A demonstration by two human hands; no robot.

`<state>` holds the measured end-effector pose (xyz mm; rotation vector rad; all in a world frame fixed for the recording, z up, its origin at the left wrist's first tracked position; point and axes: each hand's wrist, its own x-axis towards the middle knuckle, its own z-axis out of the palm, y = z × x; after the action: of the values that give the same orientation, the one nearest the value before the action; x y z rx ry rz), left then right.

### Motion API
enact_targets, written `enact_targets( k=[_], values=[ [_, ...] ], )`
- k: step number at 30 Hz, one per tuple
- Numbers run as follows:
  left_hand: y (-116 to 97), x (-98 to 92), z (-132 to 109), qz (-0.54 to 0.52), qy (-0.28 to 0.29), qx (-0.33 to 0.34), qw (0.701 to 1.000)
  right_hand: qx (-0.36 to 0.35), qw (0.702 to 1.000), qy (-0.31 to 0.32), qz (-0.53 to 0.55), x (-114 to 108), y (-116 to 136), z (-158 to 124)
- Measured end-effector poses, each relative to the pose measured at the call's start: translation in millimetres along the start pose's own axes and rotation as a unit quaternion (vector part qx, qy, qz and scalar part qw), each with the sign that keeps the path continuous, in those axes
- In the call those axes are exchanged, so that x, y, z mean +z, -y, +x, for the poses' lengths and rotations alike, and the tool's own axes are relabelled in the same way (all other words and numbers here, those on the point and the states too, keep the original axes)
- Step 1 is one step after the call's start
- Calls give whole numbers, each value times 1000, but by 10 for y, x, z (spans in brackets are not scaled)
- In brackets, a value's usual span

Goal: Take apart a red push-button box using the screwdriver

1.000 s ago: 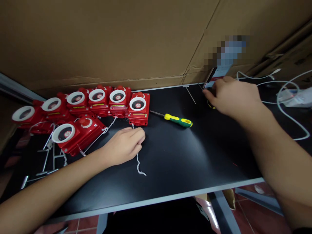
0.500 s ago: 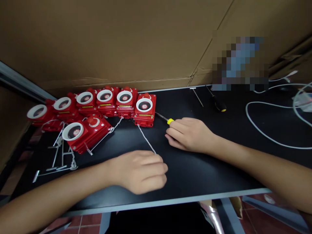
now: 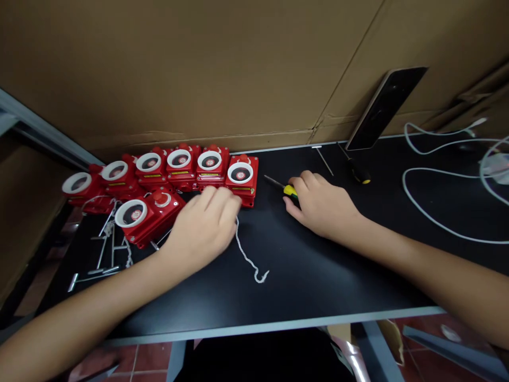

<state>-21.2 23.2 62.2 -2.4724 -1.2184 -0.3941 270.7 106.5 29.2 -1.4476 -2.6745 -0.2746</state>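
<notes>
My left hand [image 3: 207, 220] is curled closed just below the row of red alarm-like boxes, covering the front of the second box from the right [image 3: 211, 164]. What its fingers hold, if anything, is hidden. Beside them a white cord [image 3: 245, 256] lies on the table with a hooked loose end; its upper end is behind the fingers, near the rightmost red box [image 3: 242, 175]. A screwdriver [image 3: 290, 191] with a yellow and black handle is in my closed right hand [image 3: 320, 204], its tip pointing left toward that box. Another red box [image 3: 153, 217] lies askew left of my left hand.
Metal T-bars with cords [image 3: 104, 252] lie at the left. Toward the back right are a thin T-shaped rod [image 3: 324, 160], a second screwdriver [image 3: 360, 171] and a dark flat panel [image 3: 387, 106] leaning on the cardboard wall [image 3: 238, 63]. White cable [image 3: 429, 220] loops at the right.
My left hand has let go of the cord's end and moved up and left to the boxes. My right hand, with the screwdriver, has shifted slightly right and away from the rightmost box.
</notes>
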Motion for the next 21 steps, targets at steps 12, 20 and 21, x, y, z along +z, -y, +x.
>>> enact_targets(
  k=[12, 20, 21],
  values=[
    [-236, 264, -111, -68, 83, 65, 992, 74, 940, -42, 331, 60, -332, 78],
    [-167, 403, -104, -223, 50, 117, 967, -191, 902, -20, 387, 93, 81, -193],
    [-153, 418, -103, -242, 38, 112, 963, -184, 908, -17, 375, 111, 115, -221]
  ],
)
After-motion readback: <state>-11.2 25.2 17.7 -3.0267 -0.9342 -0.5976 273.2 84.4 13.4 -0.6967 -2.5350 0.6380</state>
